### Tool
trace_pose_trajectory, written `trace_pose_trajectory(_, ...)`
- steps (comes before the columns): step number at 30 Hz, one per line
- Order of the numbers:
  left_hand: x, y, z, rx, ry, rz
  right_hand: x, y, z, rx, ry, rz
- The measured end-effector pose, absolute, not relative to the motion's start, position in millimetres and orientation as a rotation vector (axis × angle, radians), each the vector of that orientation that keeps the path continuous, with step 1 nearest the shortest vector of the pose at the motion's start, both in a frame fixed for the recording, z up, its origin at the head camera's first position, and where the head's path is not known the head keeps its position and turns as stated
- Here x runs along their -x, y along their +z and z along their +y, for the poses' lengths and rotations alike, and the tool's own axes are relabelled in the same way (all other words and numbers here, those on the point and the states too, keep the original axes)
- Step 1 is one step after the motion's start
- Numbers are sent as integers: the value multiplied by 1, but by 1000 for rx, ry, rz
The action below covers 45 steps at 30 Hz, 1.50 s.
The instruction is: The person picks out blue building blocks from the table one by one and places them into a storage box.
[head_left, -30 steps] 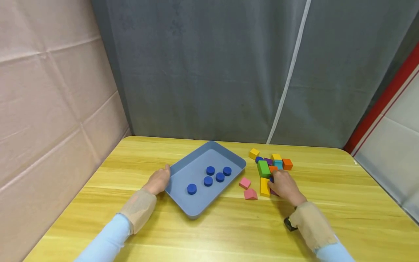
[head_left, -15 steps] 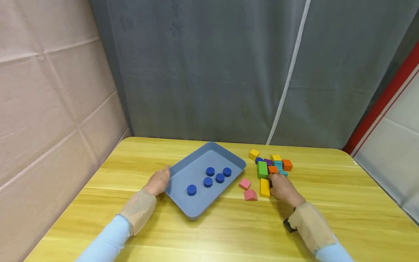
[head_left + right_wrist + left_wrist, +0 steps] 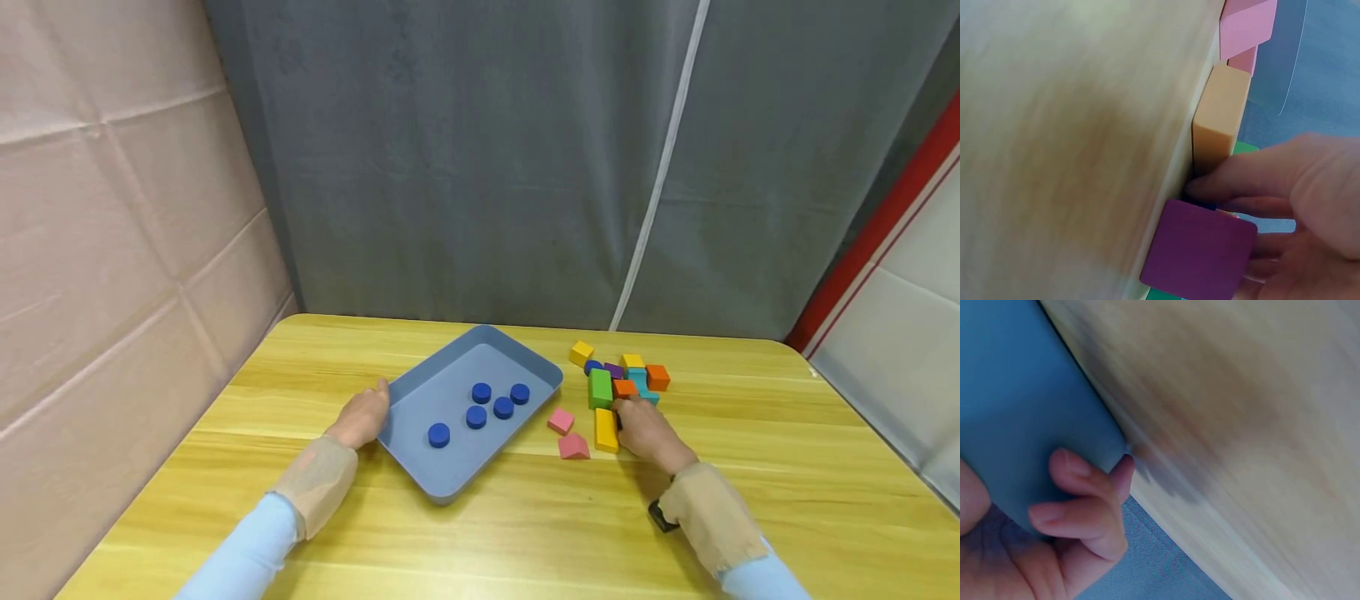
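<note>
My left hand [image 3: 362, 415] grips the left edge of a blue-grey tray [image 3: 442, 488], its curled fingers [image 3: 1082, 519] on the wall in the left wrist view. Several blue discs [image 3: 438, 435] lie inside the tray. Over on the right, my right hand [image 3: 651, 432] reaches into a pile of coloured blocks. Its thumb [image 3: 1210, 187] presses against a dark blue block [image 3: 1199, 203], mostly hidden, in the right wrist view. A purple block [image 3: 1200, 250] stands in front of the fingers there, and a yellow block [image 3: 607, 431] lies right beside the thumb. A green block [image 3: 600, 389] sits just beyond.
Around the pile are an orange block [image 3: 657, 377], a teal block [image 3: 637, 379], another yellow block [image 3: 581, 353] and a blue disc [image 3: 592, 367]. Two pink blocks [image 3: 574, 447] lie between tray and pile. A grey curtain [image 3: 480, 167] hangs behind the wooden table [image 3: 480, 558].
The green block has shifted slightly left and the teal block shows more. My right hand has moved a little down among the blocks. The left hand and tray stay put.
</note>
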<state>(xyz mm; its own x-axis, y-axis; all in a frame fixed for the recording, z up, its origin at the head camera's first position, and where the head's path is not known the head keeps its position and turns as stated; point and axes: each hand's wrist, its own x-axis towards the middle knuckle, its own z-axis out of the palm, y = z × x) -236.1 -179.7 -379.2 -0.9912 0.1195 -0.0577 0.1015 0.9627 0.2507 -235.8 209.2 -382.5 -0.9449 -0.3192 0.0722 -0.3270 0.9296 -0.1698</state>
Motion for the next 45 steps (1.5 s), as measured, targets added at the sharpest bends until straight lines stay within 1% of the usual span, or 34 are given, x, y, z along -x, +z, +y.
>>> trace_pose_trajectory(19,234,-380,-180,-168,395,3034,235,-383,208,-505,301,-3037)
trace_pose_trajectory(29,234,-380,-180,-165,390,3038,236,-385,209,-446,335,-3075)
trace_pose_trajectory(45,236,-379,-180,-175,383,3039,237,-375,210,-387,445,-3072)
